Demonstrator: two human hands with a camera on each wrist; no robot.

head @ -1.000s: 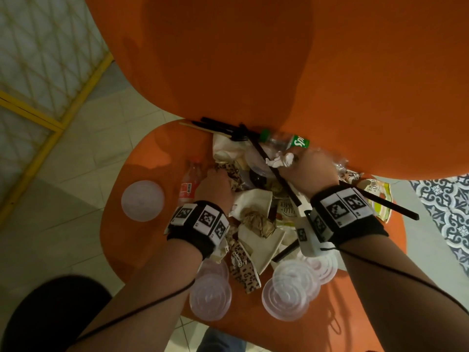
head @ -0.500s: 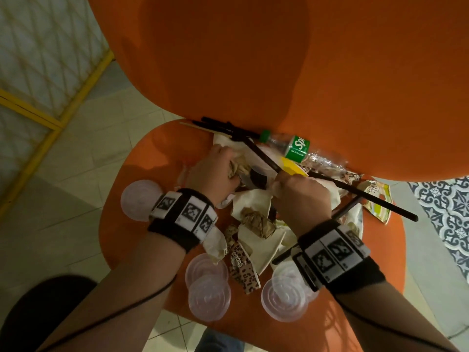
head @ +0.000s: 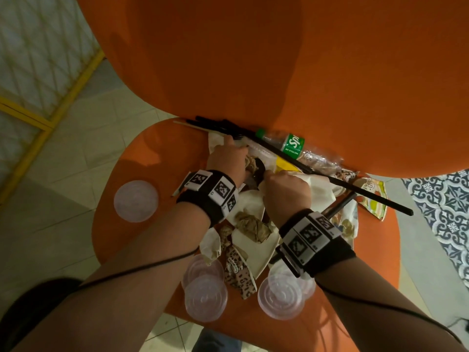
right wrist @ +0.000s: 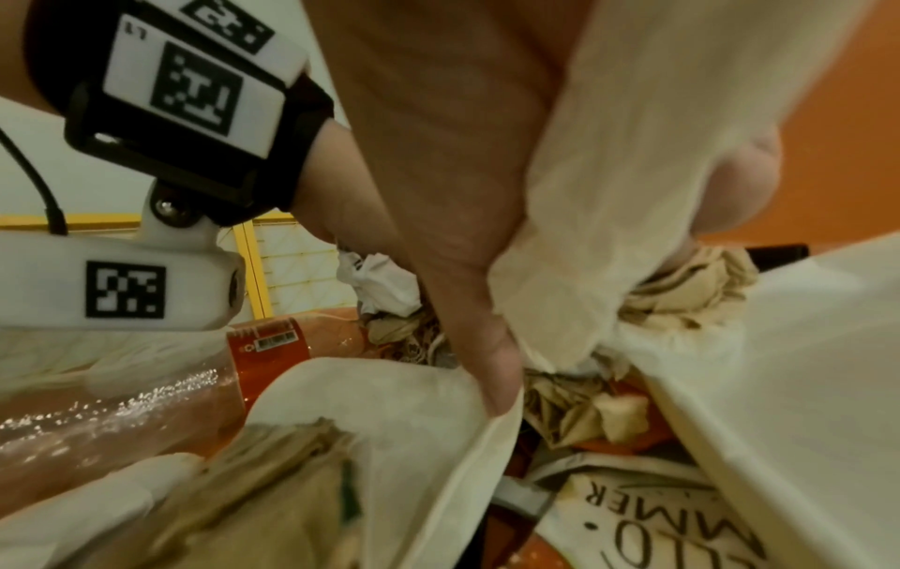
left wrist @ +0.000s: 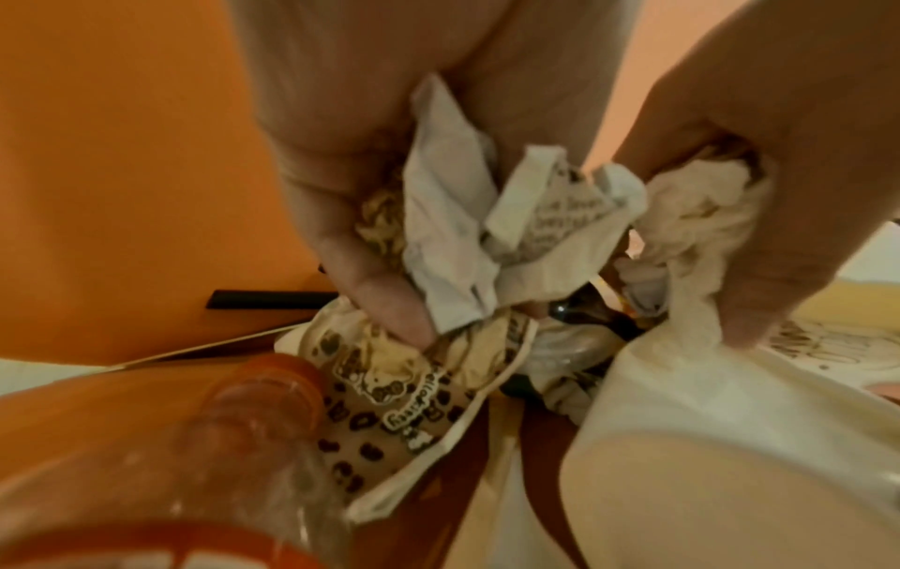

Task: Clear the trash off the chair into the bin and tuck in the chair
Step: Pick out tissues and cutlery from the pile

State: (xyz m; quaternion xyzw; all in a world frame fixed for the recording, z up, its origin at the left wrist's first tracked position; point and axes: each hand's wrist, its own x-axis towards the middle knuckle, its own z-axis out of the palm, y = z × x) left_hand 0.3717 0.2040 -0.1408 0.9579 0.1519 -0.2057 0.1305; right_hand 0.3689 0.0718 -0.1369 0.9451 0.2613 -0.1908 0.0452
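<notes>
Head: left hand [head: 225, 161] shifted rightward, gripping crumpled wrappers [left wrist: 467, 231].

Chair [head: 121, 219]: orange seat and back. Bottle [head: 291, 146]: clear plastic, green cap, green label with white lettering. Straws [head: 355, 186]: black. Wrapper [head: 237, 273]: tan with dark brown leopard spots. Crumpled napkins [head: 251, 207]: cream-white. Lids [head: 136, 201]: translucent, faintly pink-tinted. Wristbands [head: 210, 194]: black, carrying white tags with black square codes. Floor tiles [head: 63, 153]: pale beige. Rug [head: 441, 199]: blue-and-white floral pattern. Frame [head: 50, 123]: yellow.
</notes>
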